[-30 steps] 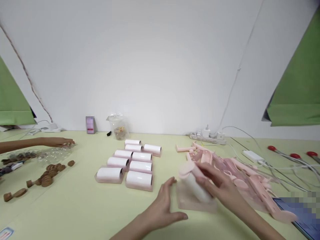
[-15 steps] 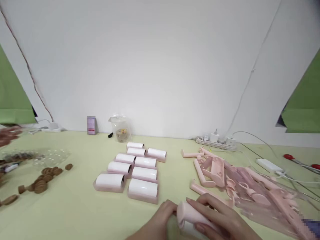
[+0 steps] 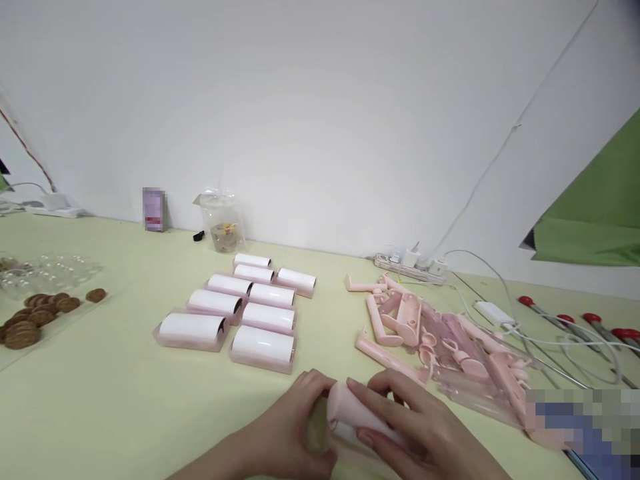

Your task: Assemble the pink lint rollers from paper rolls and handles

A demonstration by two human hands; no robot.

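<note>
- Hands, nearest the camera: our left hand (image 3: pixel 287 427) and right hand (image 3: pixel 417 430) both closed around one pink lint roller (image 3: pixel 353 413), low at the table's (image 3: pixel 125 400) front edge. The left fingers cup its round end; the right fingers wrap over the top of the pink body.
- Handling, as we judge it: light, hollow moulded plastic, stiff and smooth (likely a little slippery). The white roll underneath is softer, so we would hold by the pink shell, not the paper.
- Finished rollers (image 3: pixel 263 347), just beyond the hands: white rolls seated in pink trays, set in two rows running away from us.
- Loose pink handles (image 3: pixel 395 320), to the right, some spilling from a clear bag (image 3: pixel 480 380).
- Brown round pieces (image 3: pixel 37 317), far left, beside a clear blister tray (image 3: pixel 50 270).
- Small clear packet (image 3: pixel 223 223) and power strip (image 3: pixel 410 263), against the white wall (image 3: pixel 320 100), cables trailing right.
</note>
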